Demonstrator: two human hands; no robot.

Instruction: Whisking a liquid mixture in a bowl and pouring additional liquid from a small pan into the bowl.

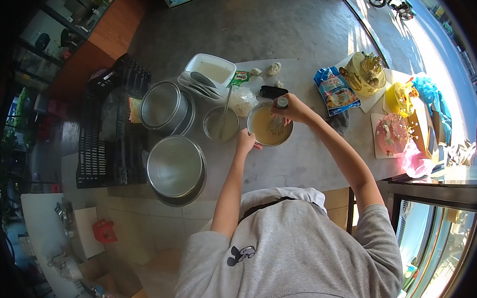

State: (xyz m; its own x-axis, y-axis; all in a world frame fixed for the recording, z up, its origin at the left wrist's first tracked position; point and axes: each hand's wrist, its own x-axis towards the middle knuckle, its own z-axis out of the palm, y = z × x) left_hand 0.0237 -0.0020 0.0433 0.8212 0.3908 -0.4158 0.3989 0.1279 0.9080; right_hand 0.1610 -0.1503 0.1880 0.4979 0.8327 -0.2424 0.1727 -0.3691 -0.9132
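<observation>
A round metal bowl [254, 139] of pale tan batter [261, 124] stands on the table in front of me. My left hand [246, 142] grips its near left rim. In my right hand [292, 108] is the handle of a wire whisk [276, 125], whose wires dip into the batter at the bowl's right side. Just left of the bowl, a second round bowl [209, 128] has a long thin utensil [223, 119] leaning in it. Behind the batter bowl sit a knotted clear plastic bag [243, 101] and a black object [274, 92].
Stacked round cake pans [175, 163] line the left, beside a black plastic crate [99, 155]. A white tub [211, 66] and a green Milo packet [239, 78] lie behind. To the right are a blue packet [337, 90] and decorated cakes, one yellow [359, 78], one pink [391, 132].
</observation>
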